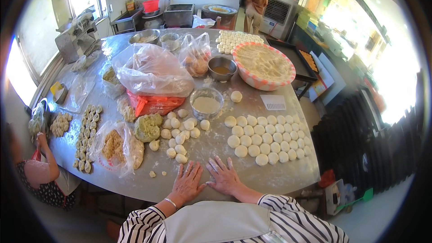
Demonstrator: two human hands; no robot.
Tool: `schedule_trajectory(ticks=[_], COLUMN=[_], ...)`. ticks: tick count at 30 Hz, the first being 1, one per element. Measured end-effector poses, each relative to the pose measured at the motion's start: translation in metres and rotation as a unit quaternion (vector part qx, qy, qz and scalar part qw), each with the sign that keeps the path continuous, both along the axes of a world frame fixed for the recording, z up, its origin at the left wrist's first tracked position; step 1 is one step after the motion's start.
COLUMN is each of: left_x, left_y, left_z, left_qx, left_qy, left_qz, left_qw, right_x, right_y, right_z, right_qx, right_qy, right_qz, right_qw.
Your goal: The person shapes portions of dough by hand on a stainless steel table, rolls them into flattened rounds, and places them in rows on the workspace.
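My left hand [186, 181] and my right hand [223, 176] lie flat on the floury metal table [157, 189] at its near edge. Fingers are spread and neither holds anything. Just beyond the left hand is a loose heap of dough balls [180, 138]. To the right of my right hand, flattened round dough pieces [265, 140] sit in close rows. A lump of greenish filling [149, 127] rests left of the heap, beside a clear plastic bag of brown crumbly filling [114, 146]. A metal bowl of flour [206, 103] stands beyond the dough balls.
A red-and-white basin of flour [263, 65], a steel bowl of liquid [222, 68] and a large plastic bag [153, 69] stand farther back. Small filled pieces [87, 137] line the left side. One person [42, 171] works at the left edge; another [256, 4] stands far back.
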State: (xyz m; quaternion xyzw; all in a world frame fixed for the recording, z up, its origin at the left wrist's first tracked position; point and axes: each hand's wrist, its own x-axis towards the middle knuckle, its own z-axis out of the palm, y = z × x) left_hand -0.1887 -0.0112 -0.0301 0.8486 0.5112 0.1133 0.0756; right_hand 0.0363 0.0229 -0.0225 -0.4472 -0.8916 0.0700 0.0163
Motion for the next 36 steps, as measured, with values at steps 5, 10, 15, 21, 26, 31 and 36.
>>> schedule_trajectory(ticks=[5, 10, 15, 21, 26, 31, 36], left_x=[0.000, -0.016, -0.033, -0.023, -0.020, 0.012, 0.022], left_y=[0.001, -0.006, 0.004, -0.012, -0.009, 0.024, 0.035], left_z=[0.015, 0.034, 0.030, 0.042, 0.035, 0.028, -0.008], left_qx=[-0.016, -0.136, -0.285, -0.107, -0.098, 0.025, 0.144], left_qy=[-0.005, -0.149, -0.111, -0.154, -0.186, -0.158, -0.096], left_qz=[0.003, 0.098, 0.159, 0.040, 0.024, 0.068, 0.004], left_qw=[1.000, 0.975, 0.939, 0.981, 0.977, 0.985, 0.985], right_x=[0.002, 0.028, 0.026, 0.031, 0.027, 0.000, -0.007], right_y=[0.001, 0.002, -0.002, -0.023, -0.025, 0.008, 0.022], right_z=[0.008, 0.018, 0.037, 0.032, 0.027, 0.008, -0.017], right_qx=[-0.043, -0.140, -0.191, 0.014, 0.013, 0.101, 0.126], right_qy=[0.037, 0.127, 0.067, 0.152, 0.160, 0.167, 0.091], right_qz=[-0.017, -0.113, -0.144, -0.048, -0.038, -0.091, -0.071], right_qw=[0.998, 0.975, 0.969, 0.987, 0.986, 0.977, 0.985])
